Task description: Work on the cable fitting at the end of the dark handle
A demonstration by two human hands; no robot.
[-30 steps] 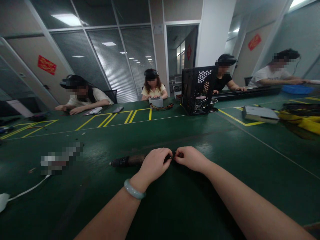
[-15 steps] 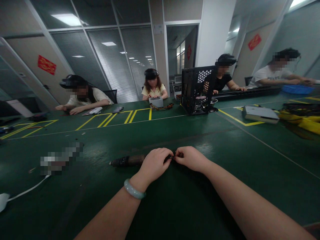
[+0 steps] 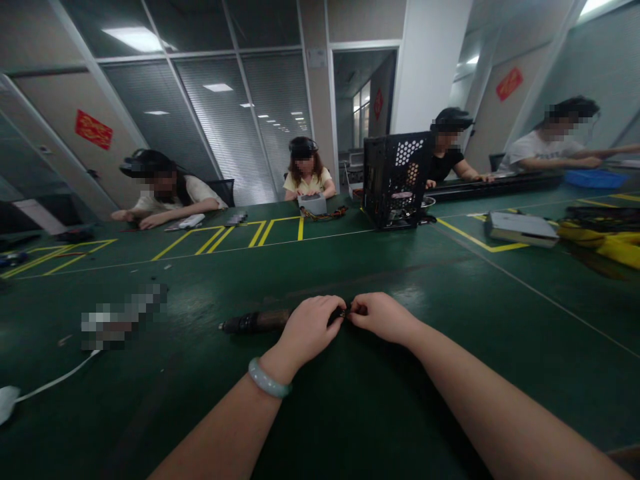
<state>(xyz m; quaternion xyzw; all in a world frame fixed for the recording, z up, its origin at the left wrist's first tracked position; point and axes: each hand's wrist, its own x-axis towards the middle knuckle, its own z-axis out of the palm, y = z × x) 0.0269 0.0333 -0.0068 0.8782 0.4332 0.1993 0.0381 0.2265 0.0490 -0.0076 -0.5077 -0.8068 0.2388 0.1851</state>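
Observation:
A dark, worn inline electric screwdriver (image 3: pixel 257 321) lies lengthwise on the green table, its narrow tip pointing left. My left hand (image 3: pixel 314 327) is closed round its rear end, palm down, with a pale green bangle on the wrist. Close against it, my right hand (image 3: pixel 383 319) pinches at a small dark piece (image 3: pixel 344 312) at the tool's tail. That piece is mostly hidden by my fingertips, and I cannot make out its kind. The fingertips of both hands nearly touch.
A black computer case (image 3: pixel 395 180) stands ahead, with a power supply (image 3: pixel 313 203) to its left. To the right are a grey metal box (image 3: pixel 521 229) and a blue tray (image 3: pixel 595 179). A white cable (image 3: pixel 57 381) runs at left. Several people sit across the table.
My hands and the screwdriver stay almost still. At the far right, a co-worker's arm has moved outward from the blue tray.

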